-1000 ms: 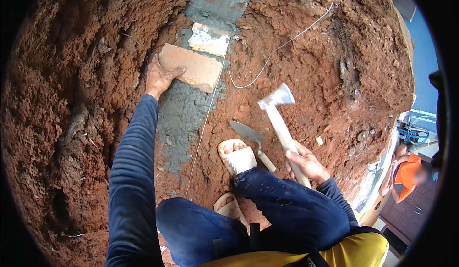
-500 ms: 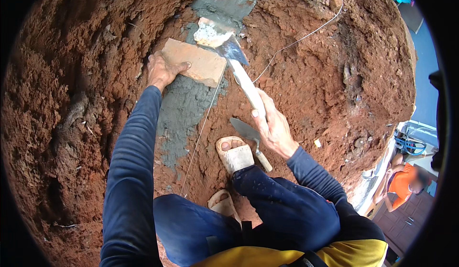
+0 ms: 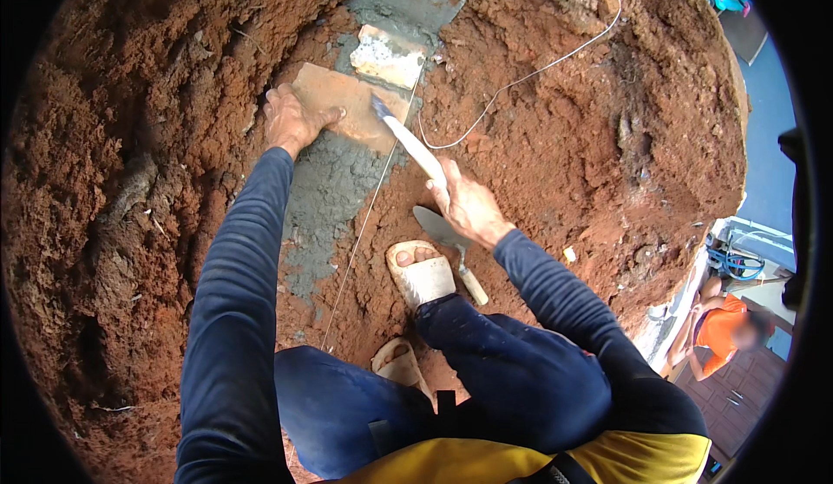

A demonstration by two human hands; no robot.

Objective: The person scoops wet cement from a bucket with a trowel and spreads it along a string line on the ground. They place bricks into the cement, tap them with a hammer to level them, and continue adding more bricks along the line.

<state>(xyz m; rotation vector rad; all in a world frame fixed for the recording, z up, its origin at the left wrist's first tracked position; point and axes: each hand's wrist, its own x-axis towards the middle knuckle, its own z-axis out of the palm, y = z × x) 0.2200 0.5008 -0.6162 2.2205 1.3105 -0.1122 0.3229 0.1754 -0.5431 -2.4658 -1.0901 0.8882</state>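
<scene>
My left hand (image 3: 293, 120) grips the left end of a flat clay brick (image 3: 334, 92), its thumb on the top face and its fingers round the edge. The brick lies across a strip of wet grey mortar (image 3: 325, 193). In my right hand (image 3: 473, 206) is a hatchet (image 3: 415, 147), held by its pale handle. The hatchet's metal head is over the brick's right part, seen nearly edge-on; I cannot tell whether it touches. Just beyond the brick sits a whitish, mortar-crusted brick piece (image 3: 388, 57).
A trowel (image 3: 442, 228) lies on the soil beside my sandalled foot (image 3: 421, 271). A thin string (image 3: 363, 211) runs along the mortar's right side. Rough red earth (image 3: 130, 137) rises at left. A person in orange (image 3: 722, 326) is at far right.
My right hand has moved left, bringing the hatchet head from beside the whitish piece to over the brick, with its blade turned. My left hand stays on the brick.
</scene>
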